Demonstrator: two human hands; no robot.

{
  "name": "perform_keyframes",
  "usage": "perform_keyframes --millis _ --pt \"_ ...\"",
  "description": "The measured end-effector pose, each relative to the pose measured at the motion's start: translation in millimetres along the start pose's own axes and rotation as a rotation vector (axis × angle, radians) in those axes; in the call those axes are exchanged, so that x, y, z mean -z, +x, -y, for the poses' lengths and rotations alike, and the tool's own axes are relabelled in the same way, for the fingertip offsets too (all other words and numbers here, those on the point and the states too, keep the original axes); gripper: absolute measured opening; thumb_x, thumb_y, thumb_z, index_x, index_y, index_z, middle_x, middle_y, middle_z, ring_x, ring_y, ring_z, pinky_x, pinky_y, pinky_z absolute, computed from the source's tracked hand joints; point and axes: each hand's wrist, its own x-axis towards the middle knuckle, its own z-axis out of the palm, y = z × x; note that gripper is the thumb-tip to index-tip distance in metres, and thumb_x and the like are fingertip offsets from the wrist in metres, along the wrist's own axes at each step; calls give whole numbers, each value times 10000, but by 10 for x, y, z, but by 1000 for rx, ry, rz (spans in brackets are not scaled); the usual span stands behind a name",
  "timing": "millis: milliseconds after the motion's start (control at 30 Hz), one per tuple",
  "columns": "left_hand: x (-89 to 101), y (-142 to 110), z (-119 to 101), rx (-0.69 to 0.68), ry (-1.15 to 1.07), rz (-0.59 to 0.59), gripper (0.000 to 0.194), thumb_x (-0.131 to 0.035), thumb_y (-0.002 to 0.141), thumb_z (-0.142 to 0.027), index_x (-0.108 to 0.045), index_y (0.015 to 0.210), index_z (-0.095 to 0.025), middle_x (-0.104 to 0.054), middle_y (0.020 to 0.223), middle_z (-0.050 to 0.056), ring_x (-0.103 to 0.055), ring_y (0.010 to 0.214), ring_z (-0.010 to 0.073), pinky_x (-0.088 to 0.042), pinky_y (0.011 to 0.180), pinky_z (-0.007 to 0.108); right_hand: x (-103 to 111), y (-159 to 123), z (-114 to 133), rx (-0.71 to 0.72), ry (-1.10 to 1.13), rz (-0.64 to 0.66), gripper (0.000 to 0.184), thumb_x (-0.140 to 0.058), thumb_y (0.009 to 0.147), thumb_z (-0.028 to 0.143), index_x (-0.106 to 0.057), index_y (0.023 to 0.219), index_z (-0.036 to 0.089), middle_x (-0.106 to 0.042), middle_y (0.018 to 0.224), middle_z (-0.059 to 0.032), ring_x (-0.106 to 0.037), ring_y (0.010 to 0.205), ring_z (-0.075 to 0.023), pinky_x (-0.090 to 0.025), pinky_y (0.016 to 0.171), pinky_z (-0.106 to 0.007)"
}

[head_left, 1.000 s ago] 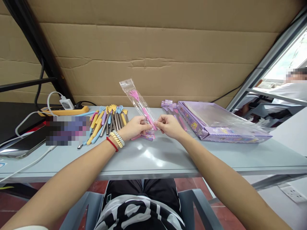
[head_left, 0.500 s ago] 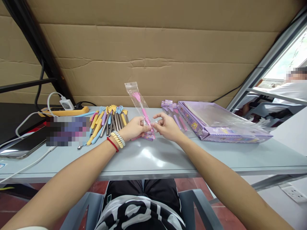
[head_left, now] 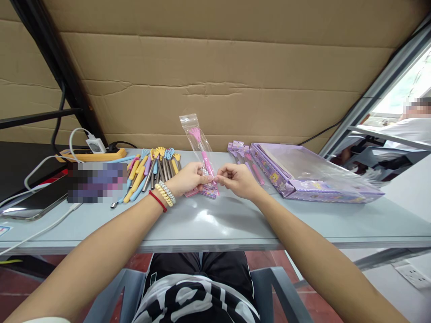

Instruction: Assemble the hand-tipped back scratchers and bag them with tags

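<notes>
A pink back scratcher (head_left: 206, 160), its hand-shaped head upward, is inside a clear plastic bag (head_left: 189, 119) that tilts up to the left. My left hand (head_left: 189, 179) grips its lower end through the bag, thumb on top. With thumb and forefinger pressed together, my right hand (head_left: 238, 180) pinches at the bag's lower right edge. Beneath the fingers, pink and purple printed cards (head_left: 210, 193) lie on the table. To the left is a pile of loose back scratchers (head_left: 137, 179) in yellow, blue, purple and pink. Several bagged back scratchers (head_left: 255, 169) lie to the right.
A purple printed box (head_left: 333, 195) with clear film stands on the right of the grey table (head_left: 208, 224). At left are a phone (head_left: 37, 202), white cables and a yellow power strip (head_left: 87, 155). Cardboard (head_left: 215, 63) walls the back. Another person sits beyond the frame at far right.
My right fingers have closed into a pinch at the bag's lower edge, where the forefinger was raised before. The bagged back scratcher has shifted slightly right in view.
</notes>
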Motion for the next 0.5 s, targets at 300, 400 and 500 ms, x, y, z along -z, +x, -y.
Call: perform_keyframes --millis 300,400,500 --pt "-38 -28 -69 15 83 -22 418 -771 749 -462 -478 774 -164 -540 508 -8 -417 369 84 -259 321 191 0 -18 21 -8 -133 5 486 -585 812 580 -588 637 126 -491 494 -7 -367 472 -71 -288 479 -215" --pt "-64 -41 -99 39 102 -14 326 -743 793 -379 -514 811 -148 -582 529 7 -436 380 79 -254 333 179 -11 -18 36 23 -183 13 512 -574 810 590 -571 598 125 -442 463 7 -317 462 -60 -263 477 -217" --pt "-85 -40 -108 33 43 34 269 -735 802 -323 -552 839 -129 -611 551 25 -572 485 113 -383 423 173 -16 -17 54 25 -207 19 573 -569 795 651 -551 564 127 -416 449 11 -298 454 -56 -250 471 -220"
